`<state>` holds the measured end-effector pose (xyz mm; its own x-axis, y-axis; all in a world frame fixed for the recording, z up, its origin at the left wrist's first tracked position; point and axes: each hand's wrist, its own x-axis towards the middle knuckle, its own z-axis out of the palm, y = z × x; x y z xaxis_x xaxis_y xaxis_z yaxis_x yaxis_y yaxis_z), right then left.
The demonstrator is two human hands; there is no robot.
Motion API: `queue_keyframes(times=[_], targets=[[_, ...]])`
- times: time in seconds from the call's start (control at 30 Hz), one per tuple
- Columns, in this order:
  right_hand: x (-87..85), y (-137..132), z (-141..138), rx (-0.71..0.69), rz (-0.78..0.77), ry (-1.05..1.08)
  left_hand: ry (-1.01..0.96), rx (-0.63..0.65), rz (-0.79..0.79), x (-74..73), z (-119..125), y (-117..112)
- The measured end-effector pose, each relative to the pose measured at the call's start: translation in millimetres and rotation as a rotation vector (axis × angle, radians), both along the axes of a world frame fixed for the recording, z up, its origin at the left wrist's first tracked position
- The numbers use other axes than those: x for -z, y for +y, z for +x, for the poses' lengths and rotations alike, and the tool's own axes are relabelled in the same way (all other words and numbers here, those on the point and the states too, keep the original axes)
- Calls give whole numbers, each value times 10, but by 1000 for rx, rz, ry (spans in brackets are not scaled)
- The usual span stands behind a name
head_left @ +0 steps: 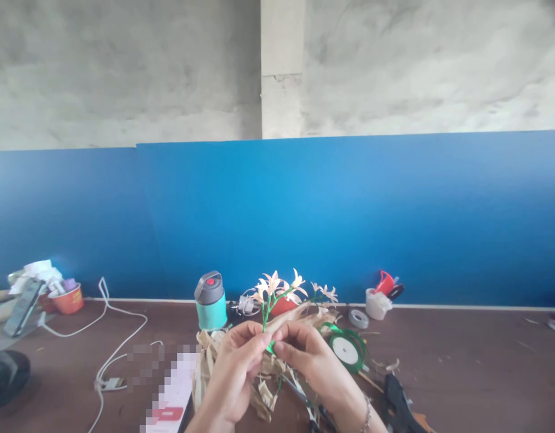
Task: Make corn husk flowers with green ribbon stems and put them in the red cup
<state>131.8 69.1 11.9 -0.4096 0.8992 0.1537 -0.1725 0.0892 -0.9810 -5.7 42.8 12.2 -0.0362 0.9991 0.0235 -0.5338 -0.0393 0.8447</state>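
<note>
My left hand [239, 364] is closed in a pinch on the green stem of a flower sprig [267, 310], which stands upright with several pale pinkish blossoms on top. Close beside it, my right hand [311, 361] pinches a strip of green ribbon [270, 347] at the foot of the stem. A second, smaller sprig of pale flowers [325, 293] lies behind the right hand. Dry tan husks [207, 361] spread beneath and around both hands. To the right is a spool of green ribbon [344, 350] with a white core. Scissors [299, 391] lie partly hidden below the right forearm.
A turquoise flask [211, 304] stands behind my left hand. Rightward are a roll of tape [359, 318], a white cup of tools [377, 304] and a black glue gun [398, 403]. White cables [117, 352] cross the brown table at left, before a blue partition [277, 222].
</note>
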Motion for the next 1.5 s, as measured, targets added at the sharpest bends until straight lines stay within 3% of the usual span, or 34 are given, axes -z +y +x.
queue_keyframes(times=[0.3,0.43,0.53,0.63,0.77,0.9,1.0,1.1,1.3,1.5], targets=[[-62,39,85,-32,-55,108,77,124,-42,-14,-26,10],[-45,3,47,-72,-108,199,110,229,-94,-2,-20,-3],[-18,-26,12,-37,-144,260,160,235,-90,20,-15,-1],[14,-33,-10,32,-171,242,307,156,-30,18,4,2],[27,-12,-54,133,-75,213,582,-95,133,-18,50,-25],[-44,-16,-112,229,63,191,898,-345,344,14,63,-63],[-121,-50,-142,284,78,172,1001,-443,430,61,60,-66],[-145,-78,-158,320,64,187,902,-358,354,65,65,-48],[25,-16,-171,200,-33,295,421,12,36,50,51,32],[33,-27,-173,185,-167,362,162,125,-41,97,31,32]])
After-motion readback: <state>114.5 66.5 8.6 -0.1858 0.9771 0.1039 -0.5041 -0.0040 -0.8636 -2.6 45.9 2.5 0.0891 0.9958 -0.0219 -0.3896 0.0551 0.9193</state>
